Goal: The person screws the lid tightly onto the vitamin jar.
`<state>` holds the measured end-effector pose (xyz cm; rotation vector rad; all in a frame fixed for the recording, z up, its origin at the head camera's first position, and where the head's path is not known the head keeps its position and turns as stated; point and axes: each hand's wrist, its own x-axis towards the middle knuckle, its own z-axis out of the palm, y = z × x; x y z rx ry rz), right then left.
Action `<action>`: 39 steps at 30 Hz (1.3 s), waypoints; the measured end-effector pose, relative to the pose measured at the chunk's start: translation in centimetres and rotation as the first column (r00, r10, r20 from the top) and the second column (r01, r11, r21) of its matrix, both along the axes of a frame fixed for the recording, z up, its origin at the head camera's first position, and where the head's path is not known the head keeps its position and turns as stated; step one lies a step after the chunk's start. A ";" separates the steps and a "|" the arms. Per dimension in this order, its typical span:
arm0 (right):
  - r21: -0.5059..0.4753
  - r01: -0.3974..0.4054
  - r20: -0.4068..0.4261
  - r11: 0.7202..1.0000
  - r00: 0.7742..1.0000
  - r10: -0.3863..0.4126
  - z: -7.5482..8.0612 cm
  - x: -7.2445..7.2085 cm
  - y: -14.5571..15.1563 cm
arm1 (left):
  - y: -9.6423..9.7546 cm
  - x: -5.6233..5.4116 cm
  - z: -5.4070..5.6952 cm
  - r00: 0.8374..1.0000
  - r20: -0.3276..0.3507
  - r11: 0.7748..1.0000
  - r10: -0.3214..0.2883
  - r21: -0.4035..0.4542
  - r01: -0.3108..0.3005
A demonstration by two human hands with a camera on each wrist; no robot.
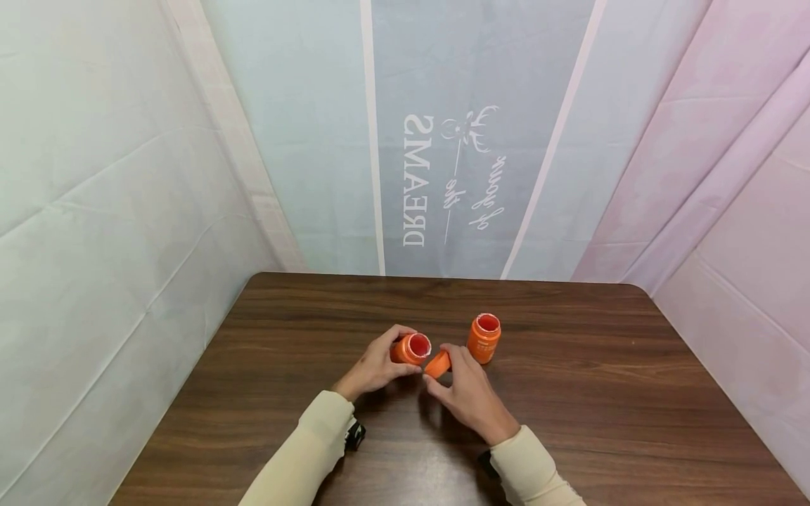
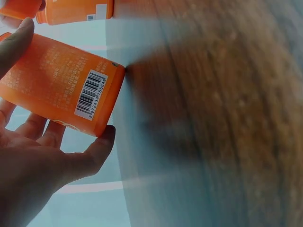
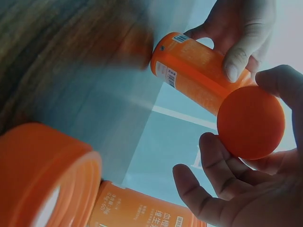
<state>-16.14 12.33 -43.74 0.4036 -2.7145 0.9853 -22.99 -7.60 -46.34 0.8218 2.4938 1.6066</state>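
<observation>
My left hand (image 1: 378, 362) grips an uncapped orange bottle (image 2: 52, 78), its thumb on one side and its fingers on the other. The bottle is tilted, and its mouth, red inside with a whitish rim, faces up and toward the right hand. Between thumb and fingers my right hand (image 1: 467, 393) pinches a round orange lid (image 3: 251, 122), just beside that mouth. A gap shows between lid and mouth in the head view. A second uncapped orange bottle (image 1: 484, 341) stands upright on the table, right of and beyond the right hand.
Another orange lid (image 3: 45, 172), threads showing, lies close to the camera in the right wrist view; the head view does not show it. The dark wood table (image 1: 569, 422) meets a printed cloth backdrop (image 1: 468, 70) at its far edge. Pale cloth hangs on both sides.
</observation>
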 end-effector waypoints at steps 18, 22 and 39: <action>-0.035 -0.030 -0.155 0.999 0.988 0.024 0.3 -0.3 0.3 | 0.2 0.4 0.0 0.998 -0.055 0.999 -0.035 -0.025 0.034; -0.044 -0.048 -0.191 0.998 0.981 0.039 0.4 -0.4 0.3 | 0.3 0.5 0.1 0.998 -0.057 0.999 -0.038 -0.036 0.036; 0.037 -0.119 -0.167 0.992 0.978 0.124 1.1 -0.7 0.4 | 0.7 0.8 0.3 0.997 -0.068 0.992 -0.030 -0.124 0.021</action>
